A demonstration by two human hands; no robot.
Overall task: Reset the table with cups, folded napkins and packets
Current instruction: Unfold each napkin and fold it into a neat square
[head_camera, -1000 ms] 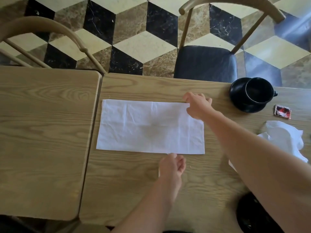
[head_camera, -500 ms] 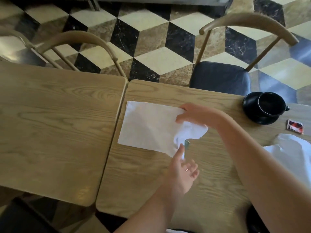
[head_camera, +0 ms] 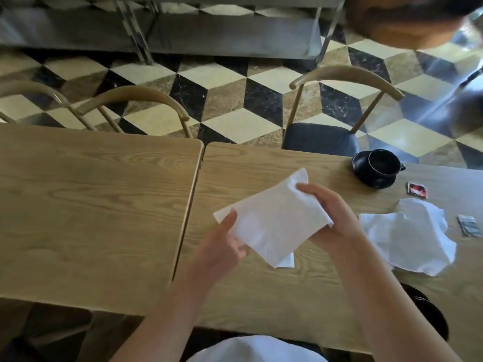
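Both hands hold a white folded cloth napkin (head_camera: 271,226) lifted above the light wooden table (head_camera: 261,296). The left hand (head_camera: 222,246) grips the napkin's near-left edge, thumb on top and fingers (head_camera: 239,250) curled beneath. The right hand (head_camera: 332,218) grips the right end, its fingers closed over the upper surface. The napkin lies tilted, its far corner raised toward the middle of the table. A small white corner shows just under its near edge; whether this is part of the napkin or a separate item cannot be determined.

A second white napkin, crumpled and unfolded (head_camera: 410,236), lies on the table to the right of the right forearm. A black cup (head_camera: 384,162) stands upright on a black saucer (head_camera: 366,176) near the table's far edge. A red-and-white packet (head_camera: 417,189) lies flat between the saucer and the crumpled napkin. A grey-green packet (head_camera: 469,225) lies just right of the crumpled napkin.

A second wooden table (head_camera: 91,205) abuts the first on the left, separated by a narrow seam. A wooden chair with a dark seat cushion (head_camera: 321,139) stands at the far side.
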